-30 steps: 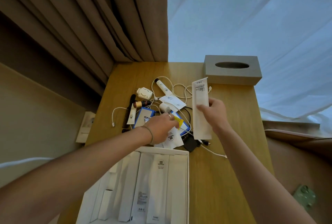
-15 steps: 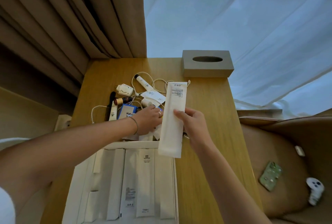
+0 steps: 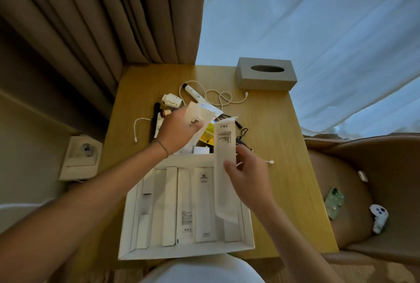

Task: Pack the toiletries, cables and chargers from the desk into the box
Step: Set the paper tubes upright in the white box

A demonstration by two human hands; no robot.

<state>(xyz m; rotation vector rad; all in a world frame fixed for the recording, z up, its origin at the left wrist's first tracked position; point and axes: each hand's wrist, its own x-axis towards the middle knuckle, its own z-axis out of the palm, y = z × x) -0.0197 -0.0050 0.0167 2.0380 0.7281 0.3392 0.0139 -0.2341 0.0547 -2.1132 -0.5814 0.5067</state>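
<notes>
A long white sachet (image 3: 225,164) is pinched by the right hand (image 3: 246,182) above the right side of the open white box (image 3: 186,249) at lower centre; it would best be tilted flat and slid into the free slot at the right, beside the sachets (image 3: 203,203) already laid in rows. A smaller cream packet (image 3: 197,117) is gripped by the left hand (image 3: 179,130) over the pile at centre frame. Left on the tabletop (image 3: 272,123) are a white cable (image 3: 218,96), a white tube (image 3: 193,93), a white charger (image 3: 172,100) and a yellow item (image 3: 208,135). The cable loops are judged liable to snag. A grey tissue box (image 3: 266,73) stands at the upper right.
</notes>
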